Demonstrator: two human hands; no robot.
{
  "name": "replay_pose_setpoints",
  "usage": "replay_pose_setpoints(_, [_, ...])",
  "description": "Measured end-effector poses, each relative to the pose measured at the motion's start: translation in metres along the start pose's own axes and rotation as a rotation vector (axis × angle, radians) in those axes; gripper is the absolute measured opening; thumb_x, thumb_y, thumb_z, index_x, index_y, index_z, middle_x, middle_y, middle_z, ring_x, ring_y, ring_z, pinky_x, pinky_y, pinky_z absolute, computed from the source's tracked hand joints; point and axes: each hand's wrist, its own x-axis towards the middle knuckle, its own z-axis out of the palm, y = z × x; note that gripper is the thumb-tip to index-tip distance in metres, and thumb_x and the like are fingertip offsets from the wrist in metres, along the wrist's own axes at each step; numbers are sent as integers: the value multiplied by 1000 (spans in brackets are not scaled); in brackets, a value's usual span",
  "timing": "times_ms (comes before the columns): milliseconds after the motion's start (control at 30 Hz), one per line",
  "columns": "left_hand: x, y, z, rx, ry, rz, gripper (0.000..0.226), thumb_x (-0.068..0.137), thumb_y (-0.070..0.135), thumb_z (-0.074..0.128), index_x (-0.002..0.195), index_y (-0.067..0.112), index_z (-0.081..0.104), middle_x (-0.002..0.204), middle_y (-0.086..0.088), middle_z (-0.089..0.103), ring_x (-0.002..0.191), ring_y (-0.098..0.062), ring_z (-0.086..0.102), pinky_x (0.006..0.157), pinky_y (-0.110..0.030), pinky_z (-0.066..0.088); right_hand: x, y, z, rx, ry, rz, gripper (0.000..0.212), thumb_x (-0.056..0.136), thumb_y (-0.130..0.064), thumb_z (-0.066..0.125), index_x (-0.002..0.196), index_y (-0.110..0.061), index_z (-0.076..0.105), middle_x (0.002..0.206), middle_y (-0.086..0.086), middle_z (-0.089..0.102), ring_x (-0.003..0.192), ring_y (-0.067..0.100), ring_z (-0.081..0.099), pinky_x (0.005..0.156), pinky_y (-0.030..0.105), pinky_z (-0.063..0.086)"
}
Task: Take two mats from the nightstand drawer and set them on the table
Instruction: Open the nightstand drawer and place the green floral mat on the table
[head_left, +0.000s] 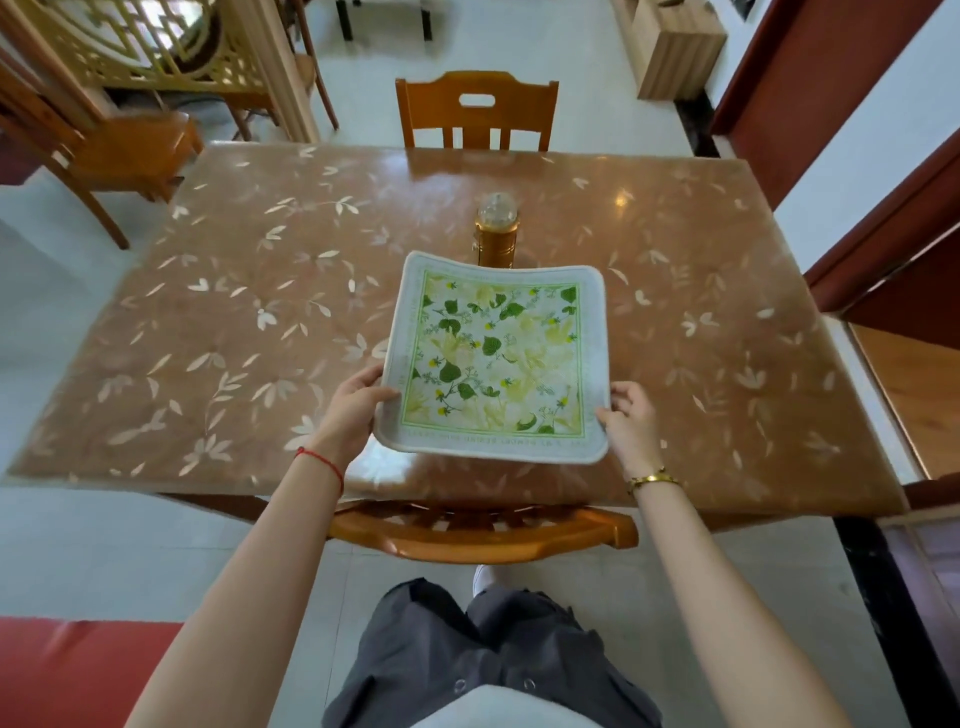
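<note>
A square mat (493, 358) with a pale border and green and yellow leaf print is held flat just above the near middle of the brown leaf-patterned table (234, 322). My left hand (358, 402) grips its left near edge, thumb on top. My right hand (626, 415) pinches its right near corner. Only one mat shows; whether a second lies under it I cannot tell. The nightstand is out of view.
A golden bottle with a clear stopper (496, 231) stands on the table just beyond the mat. A wooden chair (483, 535) is tucked in at the near edge, another chair (475, 111) stands at the far side. A red seat (78, 670) lies at bottom left.
</note>
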Motion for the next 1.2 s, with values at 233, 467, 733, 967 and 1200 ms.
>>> replay_pose_setpoints(233, [56, -20, 9, 28, 72, -129, 46, 84, -20, 45, 103, 16, 68, 101, -6, 70, 97, -26, 65, 77, -34, 55, 50, 19, 26, -193, -47, 19, 20, 84, 6, 59, 97, -9, 56, 95, 3, 59, 83, 14, 56, 61, 11, 44])
replay_pose_setpoints(467, [84, -44, 5, 129, 135, -227, 45, 83, -19, 45, 106, 12, 67, 94, -5, 68, 101, -30, 60, 89, -38, 52, 65, 46, 50, -310, -74, 101, 18, 81, 6, 59, 92, -8, 55, 89, 2, 58, 87, 21, 55, 80, 34, 49])
replay_pose_setpoints(733, [88, -60, -3, 134, 193, -288, 46, 88, -15, 51, 120, 17, 59, 100, 2, 67, 94, -17, 63, 72, -23, 53, 60, 60, 67, -386, -24, 113, 14, 83, 1, 60, 95, -5, 60, 88, 5, 63, 91, 29, 61, 84, 43, 52])
replay_pose_setpoints(967, [90, -65, -12, 401, 166, -161, 62, 86, -12, 55, 142, 12, 49, 121, -8, 66, 106, -23, 64, 81, -27, 54, 62, 70, 70, -424, 69, 186, 22, 87, 0, 54, 104, -6, 67, 104, 11, 68, 104, 30, 58, 93, 41, 48])
replay_pose_setpoints(1200, [114, -57, -6, 865, 131, 244, 53, 93, 2, 51, 145, 7, 45, 144, -12, 48, 136, -27, 42, 115, -42, 35, 92, 61, 87, -542, 94, -26, 35, 96, -13, 43, 130, -10, 54, 136, 7, 53, 133, 26, 39, 115, 43, 27])
